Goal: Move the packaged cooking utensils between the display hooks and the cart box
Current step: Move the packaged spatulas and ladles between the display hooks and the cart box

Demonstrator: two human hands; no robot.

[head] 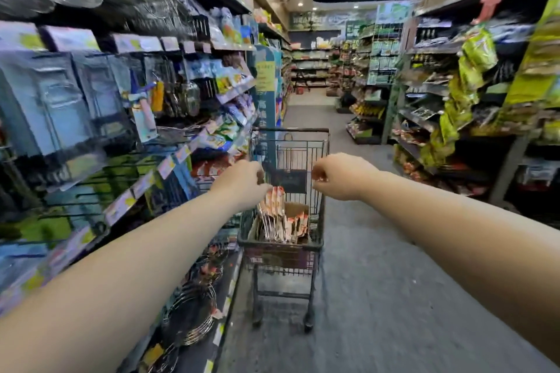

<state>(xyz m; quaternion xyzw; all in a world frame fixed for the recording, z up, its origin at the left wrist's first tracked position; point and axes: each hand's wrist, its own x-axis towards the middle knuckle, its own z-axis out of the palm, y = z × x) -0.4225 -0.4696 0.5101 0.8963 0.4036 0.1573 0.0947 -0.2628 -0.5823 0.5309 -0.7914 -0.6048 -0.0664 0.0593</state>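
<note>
Along the 9 o'clock side of the aisle runs the display shelving (pixel 91 94), hung thick with carded kitchenware. Lower down, toward 8 o'clock, several dark display hooks (pixel 72 215) look bare, though blur makes that hard to confirm. Just below centre, toward 6 o'clock, the cart (pixel 321 166) stands on the floor (pixel 378 251) close beside the shelving. A cardboard box (pixel 298 209) sits in its basket. The packaged utensils (pixel 277 221) stand upright in the box, a fair bundle of red-and-white packs with metal handles showing, filling its 9 o'clock half.

The left hand (pixel 242 182) reaches over the box, and its fingers (pixel 260 175) are curled at the tops of the tallest packs, seemingly gripping them. The right hand (pixel 339 175) hovers at 3 o'clock of the left, over the cart's far rim. Its fingers are curled tight, but I cannot tell whether they pinch anything.

As I judge it, the job is midway. Many packs are in the box, none is visibly between box and hooks, and the bunch under the left hand is the one being handled. Whether packs are going in or coming out cannot be read from this view, so the remaining share is either the box's contents or the stock on the hooks.
</note>
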